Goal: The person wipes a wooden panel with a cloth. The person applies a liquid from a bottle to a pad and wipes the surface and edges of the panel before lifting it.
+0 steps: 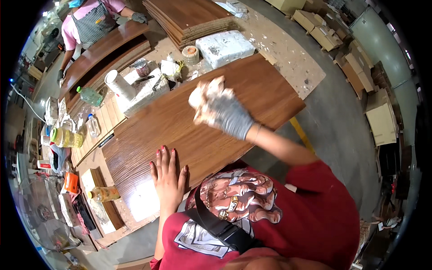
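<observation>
A long brown wood-grain board (pixel 180 130) lies in front of me on the workbench. My right hand (pixel 229 116), in a grey glove, is closed around a crumpled pale cloth (pixel 208 96) and presses it onto the board right of the middle. Bare, with red nails, my left hand (pixel 168 173) lies flat near the board's front edge with its fingers spread. The palm side of the right hand is hidden by the cloth.
Behind the board stand a white foam block (pixel 225 47), a tape roll (pixel 190 55), a white cylinder (pixel 119 84) and a green bottle (pixel 90 96). Stacked brown boards (pixel 189 20) rise at the back. A co-worker (pixel 93 22) stands far left. Bottles, including a yellow one (pixel 103 194), sit at left.
</observation>
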